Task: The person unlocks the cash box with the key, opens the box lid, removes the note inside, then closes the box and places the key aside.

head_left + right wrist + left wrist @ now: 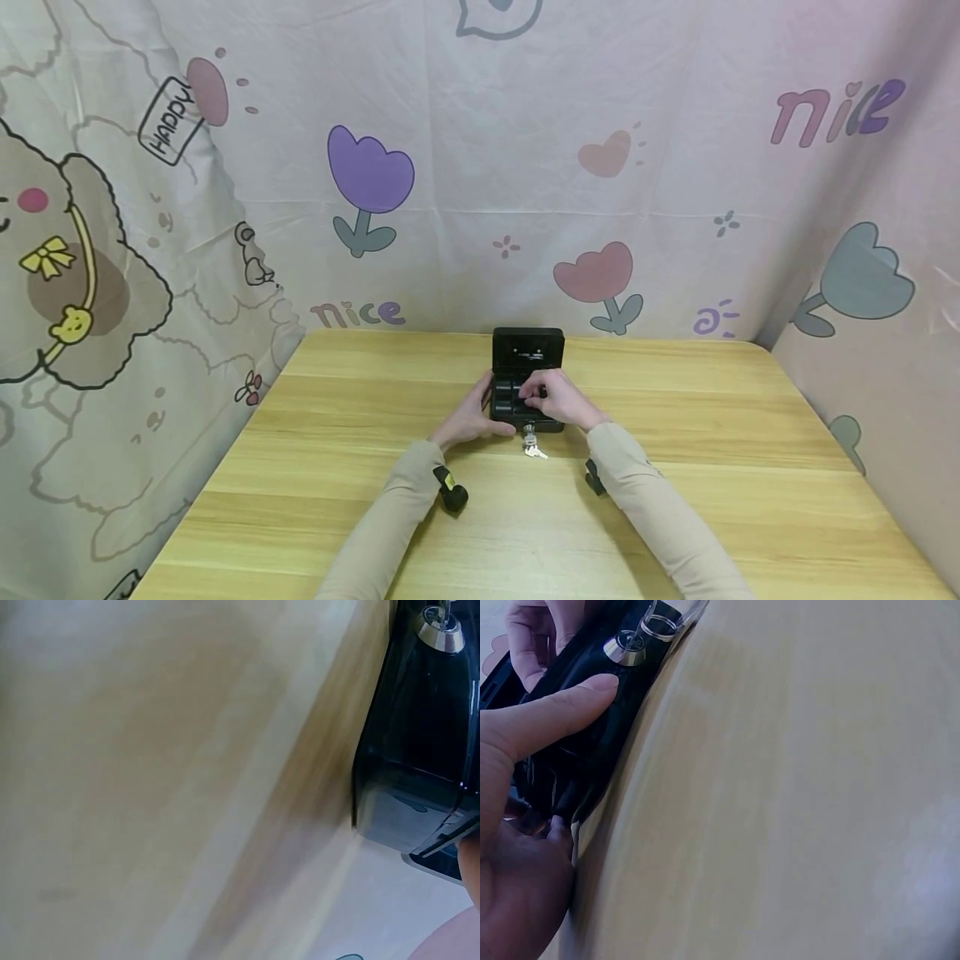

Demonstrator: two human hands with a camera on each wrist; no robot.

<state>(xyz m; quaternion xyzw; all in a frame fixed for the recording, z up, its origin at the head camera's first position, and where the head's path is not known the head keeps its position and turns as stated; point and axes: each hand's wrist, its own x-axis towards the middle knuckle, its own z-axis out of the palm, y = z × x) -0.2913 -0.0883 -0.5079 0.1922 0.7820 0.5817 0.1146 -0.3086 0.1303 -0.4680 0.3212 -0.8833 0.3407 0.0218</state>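
Note:
A small black cash box (504, 418) stands on the table with its lid (528, 348) raised at the back. My left hand (472, 419) holds its near left corner, the thumb laid along the front wall and the fingers at the left side. Over the inner compartments is my right hand (561, 400), its bent fingertips lowered into the box; I cannot tell whether they pinch anything. A silver lock (626, 649) is set in the front wall, and keys (535, 452) on a ring hang from it. The right wrist view shows the box's glossy front (420, 712) and a bit of a finger.
The box is on a light wooden table (360, 400), toward its back edge. Behind and beside the table hangs a printed cloth (465, 167) with tulips and hearts. Black wrist cameras (452, 493) are strapped under both sleeves.

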